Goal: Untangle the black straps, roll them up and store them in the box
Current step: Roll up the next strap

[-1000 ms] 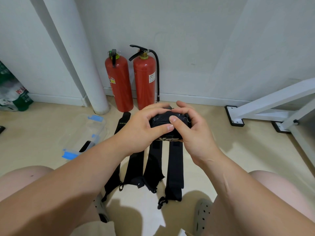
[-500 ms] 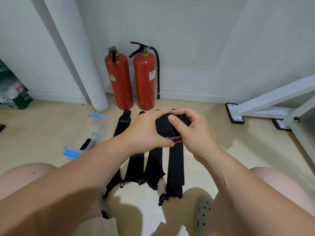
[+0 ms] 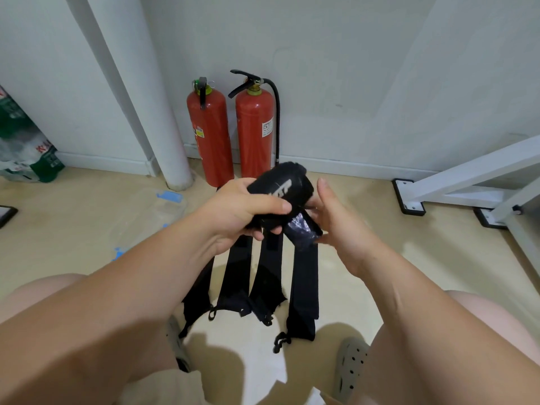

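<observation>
On a beige floor below a white wall, a green-and-white bag at far left shows red letters, cut off at "KA". Next come a white pipe, a clear box with blue clips lying on the floor, and 2 red fire extinguishers whose labels are too small to read. At centre, the left hand grips a rolled black strap, held above the floor, its long axis tilted from lower left to upper right, toward the wall; white lettering on it is partly covered and unreadable. The right hand is spread, thumb raised, fingers against the roll's loose end, though blur hides the contact. Beneath, 4 black straps lie flat side by side, running from the person toward the wall. A white metal frame stands at right.
</observation>
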